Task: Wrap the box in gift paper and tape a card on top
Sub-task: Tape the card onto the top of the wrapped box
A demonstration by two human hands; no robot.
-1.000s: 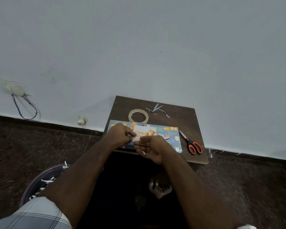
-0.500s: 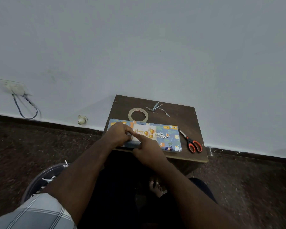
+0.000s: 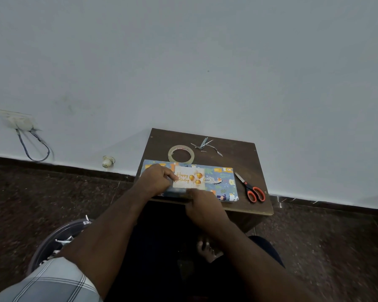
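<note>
Blue-wrapped box [image 3: 218,182] lies on the worktop [image 3: 238,153], card [image 3: 189,178] on top. Left hand [image 3: 155,179] pinches the card's left edge; right hand [image 3: 202,203] presses its near edge, fingers hidden. Slackening could let the card skew before it is taped.

Left grip [image 3: 156,178] curled; right grip [image 3: 202,203] seemingly curled, both forward.

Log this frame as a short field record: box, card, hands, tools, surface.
box: flat box wrapped in blue animal-print paper, lying on the table
card: white "Happy Birthday" card with gold balloons, flat on the box top
left hand: fingertips hold the card's left edge
right hand: at the card's near edge; grip unclear
tools: beige tape roll behind the box; orange-handled scissors to its right
surface: small dark brown wooden table
</note>
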